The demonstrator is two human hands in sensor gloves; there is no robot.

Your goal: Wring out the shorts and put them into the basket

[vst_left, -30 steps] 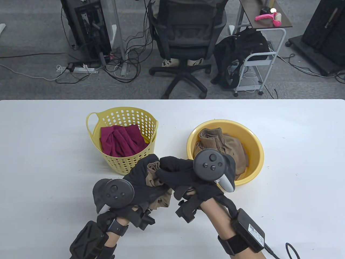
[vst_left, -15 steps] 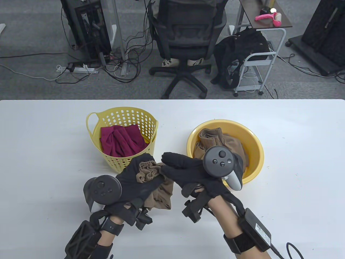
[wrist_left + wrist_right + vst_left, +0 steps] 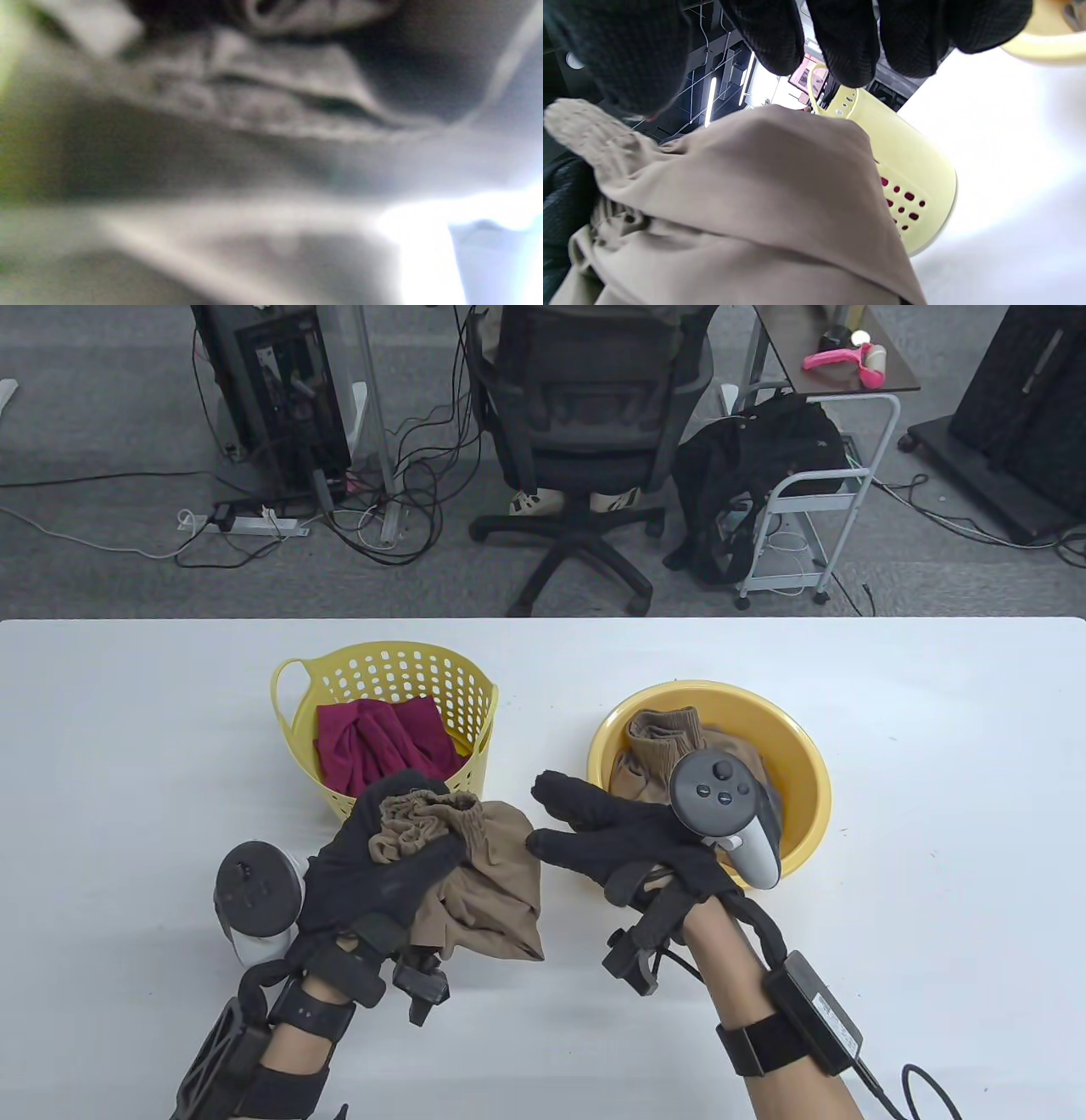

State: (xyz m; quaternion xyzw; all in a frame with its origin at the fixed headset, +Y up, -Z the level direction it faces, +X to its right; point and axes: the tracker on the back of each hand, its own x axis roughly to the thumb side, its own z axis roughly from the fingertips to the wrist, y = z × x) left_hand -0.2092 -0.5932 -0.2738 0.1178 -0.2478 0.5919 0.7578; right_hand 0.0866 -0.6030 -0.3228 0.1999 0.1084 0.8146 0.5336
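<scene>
left hand (image 3: 386, 865) gripping bunched tan shorts (image 3: 484, 874) by the waistband, shorts just short of the yellow basket (image 3: 475, 691) beyond its fingers, right hand (image 3: 619, 836) fingers straight and holding nothing, just right of shorts, yellow basin (image 3: 797, 806) behind it

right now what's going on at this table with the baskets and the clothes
A person in sensor gloves is handling laundry. The left hand grips a bunched pair of tan shorts just in front of the yellow perforated basket, which already holds a dark red garment. The right hand is open, fingers spread, beside the shorts and not holding them. Behind it, a yellow basin holds more brown clothing. The shorts are not in the basket yet.
</scene>
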